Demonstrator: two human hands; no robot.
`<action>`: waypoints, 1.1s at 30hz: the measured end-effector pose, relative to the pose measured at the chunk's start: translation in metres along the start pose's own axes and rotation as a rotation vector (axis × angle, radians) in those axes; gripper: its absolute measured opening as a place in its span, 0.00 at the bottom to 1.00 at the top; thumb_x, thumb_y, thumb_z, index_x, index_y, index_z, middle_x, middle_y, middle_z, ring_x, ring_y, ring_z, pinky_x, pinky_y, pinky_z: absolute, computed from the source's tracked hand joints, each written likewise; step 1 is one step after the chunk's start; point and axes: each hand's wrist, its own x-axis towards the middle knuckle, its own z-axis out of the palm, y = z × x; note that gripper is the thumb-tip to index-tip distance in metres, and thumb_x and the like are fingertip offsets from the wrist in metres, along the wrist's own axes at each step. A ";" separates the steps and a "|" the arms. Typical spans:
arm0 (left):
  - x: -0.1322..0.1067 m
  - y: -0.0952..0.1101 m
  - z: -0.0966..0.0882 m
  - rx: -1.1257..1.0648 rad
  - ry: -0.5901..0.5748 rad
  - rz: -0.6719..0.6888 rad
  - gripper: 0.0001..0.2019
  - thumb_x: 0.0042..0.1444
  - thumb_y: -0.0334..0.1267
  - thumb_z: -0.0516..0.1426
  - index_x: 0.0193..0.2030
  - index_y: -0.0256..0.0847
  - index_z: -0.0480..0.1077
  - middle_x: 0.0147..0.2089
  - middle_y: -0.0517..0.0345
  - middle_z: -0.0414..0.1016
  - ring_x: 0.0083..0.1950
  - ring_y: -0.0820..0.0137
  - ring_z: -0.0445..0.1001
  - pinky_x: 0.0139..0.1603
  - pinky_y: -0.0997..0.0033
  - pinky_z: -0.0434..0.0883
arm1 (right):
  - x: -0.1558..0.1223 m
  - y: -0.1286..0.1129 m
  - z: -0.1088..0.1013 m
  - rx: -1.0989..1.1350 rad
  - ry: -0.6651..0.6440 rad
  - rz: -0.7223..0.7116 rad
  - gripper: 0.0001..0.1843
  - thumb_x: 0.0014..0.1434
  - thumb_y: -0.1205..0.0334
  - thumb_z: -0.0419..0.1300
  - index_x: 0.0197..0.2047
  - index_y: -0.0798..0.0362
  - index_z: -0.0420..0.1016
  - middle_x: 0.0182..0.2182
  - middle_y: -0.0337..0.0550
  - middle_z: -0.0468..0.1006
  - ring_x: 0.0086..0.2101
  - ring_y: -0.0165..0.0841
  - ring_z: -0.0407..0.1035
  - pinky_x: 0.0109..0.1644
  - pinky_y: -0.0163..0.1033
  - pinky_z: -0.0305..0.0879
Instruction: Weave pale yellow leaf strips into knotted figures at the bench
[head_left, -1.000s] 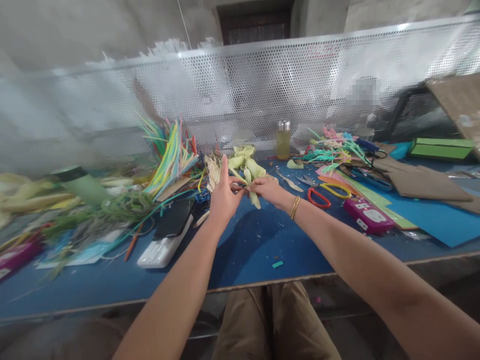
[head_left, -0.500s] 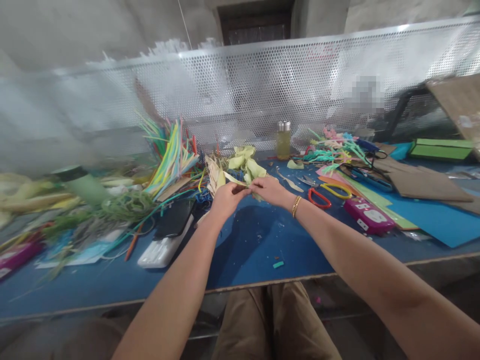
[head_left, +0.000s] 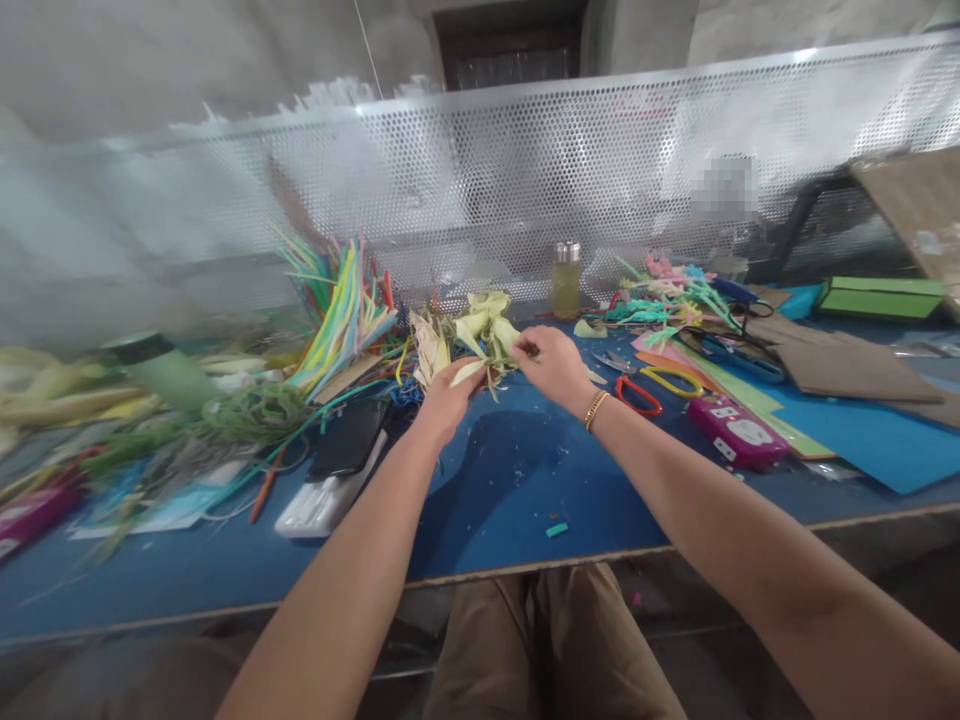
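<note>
From my remote seat I see both hands meeting over the far middle of the blue table [head_left: 517, 490]. The left hand [head_left: 448, 393] has its thumb and fingers closed on a pale strip [head_left: 470, 369], pinching its near end. The right hand [head_left: 556, 365], a gold bracelet [head_left: 595, 410] on its wrist, has its fingertips [head_left: 528, 350] pinched into the husk bundle [head_left: 484, 325], a clump of yellow-green leaves that lies on the table just beyond both hands and touches the strip.

As for containers, a small bottle [head_left: 566, 280] stands upright behind the bundle against the perforated screen [head_left: 600, 170]. It holds a yellowish fill and carries a silvery cap (liquid or not, I cannot tell). Far left, a green tub [head_left: 161, 375] with a dark lid sits among blurred stalks, its contents hidden. At the far right a flat green box [head_left: 881, 297] lies closed, so nothing inside shows.

Left of the hands a fan of coloured strips [head_left: 341, 310] leans outward, with a black phone [head_left: 349, 435] resting on a white tray-like piece [head_left: 322, 505] near it. Right of the bracelet lie red-handled scissors [head_left: 637, 397] and yellow-handled scissors [head_left: 667, 378], side by side, then a pink box [head_left: 735, 430] and sheets of brown cardboard [head_left: 847, 365].
</note>
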 end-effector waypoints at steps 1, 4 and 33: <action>0.001 -0.001 0.000 0.028 -0.021 -0.002 0.16 0.47 0.50 0.65 0.36 0.39 0.78 0.32 0.55 0.78 0.35 0.67 0.73 0.37 0.71 0.68 | 0.000 0.000 -0.001 -0.048 0.013 0.005 0.12 0.61 0.57 0.57 0.33 0.54 0.77 0.35 0.46 0.78 0.39 0.36 0.68 0.46 0.39 0.58; 0.004 -0.003 -0.002 0.071 -0.106 -0.011 0.17 0.48 0.51 0.64 0.36 0.39 0.79 0.32 0.54 0.79 0.38 0.64 0.74 0.40 0.69 0.69 | 0.001 0.001 0.000 -0.080 -0.052 0.110 0.18 0.61 0.50 0.56 0.31 0.53 0.79 0.36 0.47 0.78 0.43 0.40 0.67 0.47 0.42 0.58; -0.009 0.007 0.016 -0.291 -0.164 -0.214 0.14 0.43 0.43 0.68 0.32 0.35 0.78 0.31 0.52 0.79 0.33 0.67 0.74 0.39 0.68 0.70 | -0.003 -0.001 0.026 1.146 -0.400 0.559 0.11 0.52 0.56 0.65 0.36 0.54 0.77 0.24 0.36 0.74 0.25 0.26 0.66 0.33 0.34 0.63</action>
